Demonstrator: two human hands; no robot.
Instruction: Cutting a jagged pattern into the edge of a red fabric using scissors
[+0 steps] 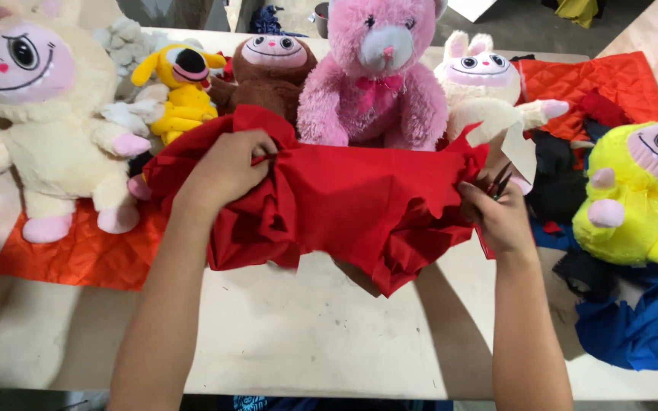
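Note:
A crumpled red cloth (344, 205) with jagged cut edges is held up over the pale table (306, 335). My left hand (226, 171) grips a bunched fold near the cloth's upper left. My right hand (496, 213) is at the cloth's right edge and holds a pair of scissors (499, 183), whose dark blades point up and to the right. Part of the cloth hangs down in a point between my forearms.
Plush toys line the far side: a big cream one (47, 114), a yellow duck (180, 91), a brown one (272, 72), a pink bear (378, 76), a small white one (481, 84), a yellow one (641, 198). Orange quilted pads (85, 255), dark and blue fabric (641, 327) lie around.

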